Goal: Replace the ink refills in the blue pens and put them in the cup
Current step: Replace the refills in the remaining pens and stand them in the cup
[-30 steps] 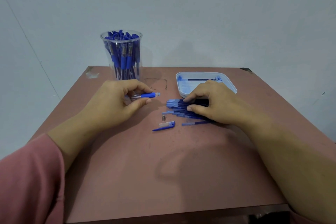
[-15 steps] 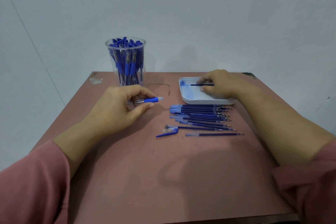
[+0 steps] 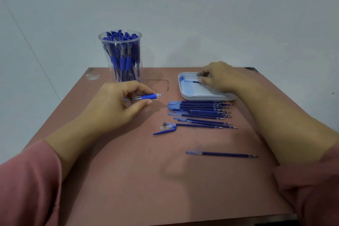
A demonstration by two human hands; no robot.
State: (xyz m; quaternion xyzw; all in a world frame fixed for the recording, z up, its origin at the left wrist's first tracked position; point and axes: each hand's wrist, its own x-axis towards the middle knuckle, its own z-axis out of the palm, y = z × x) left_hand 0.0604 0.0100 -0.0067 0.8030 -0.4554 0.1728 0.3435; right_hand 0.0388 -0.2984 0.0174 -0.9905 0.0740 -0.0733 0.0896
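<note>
My left hand grips a blue pen barrel just above the table, its open end pointing right. My right hand reaches into the white tray and pinches a blue refill lying in it. A row of several blue ink refills lies in front of the tray. One lone refill lies nearer to me. A blue pen cap and a small metal tip lie left of the row. A clear cup full of blue pens stands at the back left.
The brown table ends at a pale wall behind the cup and tray. Its front edge runs along the bottom right. Pink sleeves cover both my forearms at the lower corners.
My right hand left the row of refills and went back into the tray, where it now pinches a refill. The view dipped, so one refill looks nearer. My left hand kept its pen barrel.
</note>
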